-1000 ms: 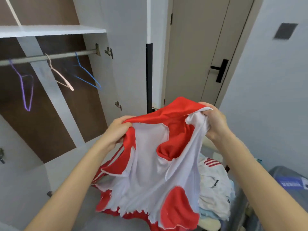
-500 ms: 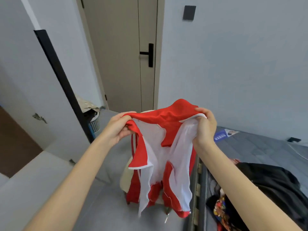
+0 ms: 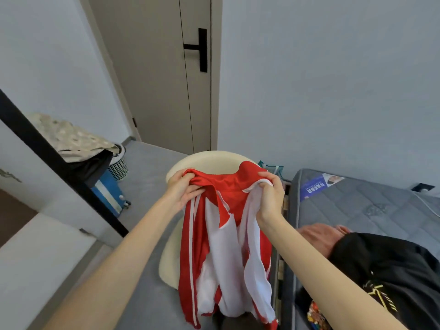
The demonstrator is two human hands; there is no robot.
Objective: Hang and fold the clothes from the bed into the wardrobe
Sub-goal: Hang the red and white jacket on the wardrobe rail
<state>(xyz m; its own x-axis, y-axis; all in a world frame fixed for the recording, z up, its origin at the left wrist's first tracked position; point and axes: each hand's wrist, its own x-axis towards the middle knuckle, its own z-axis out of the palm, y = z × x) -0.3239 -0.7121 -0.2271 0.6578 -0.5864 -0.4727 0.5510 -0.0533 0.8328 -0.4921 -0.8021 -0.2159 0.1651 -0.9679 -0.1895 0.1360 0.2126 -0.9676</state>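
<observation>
A red garment with a white lining and white side stripes point(image 3: 223, 248) hangs in front of me, held by its top edge. My left hand point(image 3: 183, 189) grips the left end of that edge. My right hand point(image 3: 270, 198) grips the right end, fingers bunched into the white lining. The cloth hangs down over a cream chair point(image 3: 204, 160). On the bed point(image 3: 371, 206) at the right lie a black garment with yellow print point(image 3: 385, 265), a pink-brown garment point(image 3: 321, 234) and a colourful one point(image 3: 314, 313). The wardrobe's door edge point(image 3: 54, 163) runs along the left.
A closed grey door with a black handle point(image 3: 200, 48) stands straight ahead. At the left are a laundry basket point(image 3: 117, 165) draped with a spotted cloth point(image 3: 71, 136) and a blue suitcase point(image 3: 107, 194). A blue leaflet point(image 3: 314, 186) lies on the mattress corner.
The view has swung right, away from the wardrobe rail and hangers, toward the door and bed. Both hands have come closer together on the red garment, which now hangs narrower and lower.
</observation>
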